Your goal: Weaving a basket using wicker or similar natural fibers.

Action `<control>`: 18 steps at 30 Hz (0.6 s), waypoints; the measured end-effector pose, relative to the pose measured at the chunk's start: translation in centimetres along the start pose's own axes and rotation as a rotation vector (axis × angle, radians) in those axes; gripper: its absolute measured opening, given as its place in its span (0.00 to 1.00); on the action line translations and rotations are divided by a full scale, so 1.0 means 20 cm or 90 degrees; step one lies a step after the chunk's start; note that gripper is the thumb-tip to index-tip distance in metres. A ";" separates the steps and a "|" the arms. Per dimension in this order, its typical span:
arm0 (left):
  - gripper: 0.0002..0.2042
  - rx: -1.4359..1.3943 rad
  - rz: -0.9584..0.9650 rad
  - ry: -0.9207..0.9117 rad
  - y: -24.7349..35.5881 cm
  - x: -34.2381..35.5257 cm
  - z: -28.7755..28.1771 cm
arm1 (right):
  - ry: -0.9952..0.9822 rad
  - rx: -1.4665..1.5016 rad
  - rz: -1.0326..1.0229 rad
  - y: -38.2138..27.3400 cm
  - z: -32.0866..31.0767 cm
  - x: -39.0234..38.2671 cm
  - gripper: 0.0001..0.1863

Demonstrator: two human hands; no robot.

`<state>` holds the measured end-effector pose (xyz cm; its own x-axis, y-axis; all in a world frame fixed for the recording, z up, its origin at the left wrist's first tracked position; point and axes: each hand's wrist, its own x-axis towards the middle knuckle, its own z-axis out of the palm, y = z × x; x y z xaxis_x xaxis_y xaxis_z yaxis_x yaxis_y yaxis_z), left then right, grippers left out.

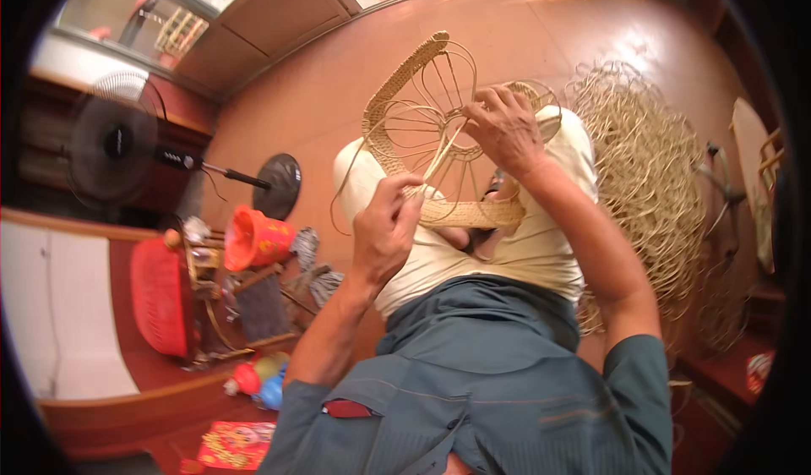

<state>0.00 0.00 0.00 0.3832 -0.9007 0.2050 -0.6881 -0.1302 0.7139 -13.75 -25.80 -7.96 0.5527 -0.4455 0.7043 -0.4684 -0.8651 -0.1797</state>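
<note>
Across my knees rests a round wire frame with thin spokes running to a small hub ring. Tan woven cord covers much of its outer rim, while part of the far right edge is bare wire. My left hand is closed with fingertips pinched on a pale cord stretched over the spokes. Close to the hub and the right rim, my right hand has its fingers bent together around the cord's other end. Loose loops of cord hang over the frame's left side.
A large tangled heap of tan cord lies on the floor at my right. To the left stand a black fan with a round base, an orange-red bag and a red plastic basket. Metal stands are at far right.
</note>
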 end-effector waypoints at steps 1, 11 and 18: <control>0.17 0.039 -0.017 0.014 -0.04 -0.05 -0.13 | -0.015 0.014 -0.010 -0.03 0.01 0.04 0.14; 0.20 0.744 -0.427 0.144 -0.94 -0.86 -1.46 | -0.036 0.028 -0.028 0.04 0.04 -0.02 0.08; 0.15 0.739 -0.908 0.486 -1.22 -1.92 -2.65 | -0.002 0.035 -0.022 0.03 0.10 -0.02 0.09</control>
<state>34.68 59.75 10.26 0.8386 0.3691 0.4006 0.4195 -0.9068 -0.0428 -12.98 -26.65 -9.68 0.5706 -0.4156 0.7083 -0.4100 -0.8915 -0.1928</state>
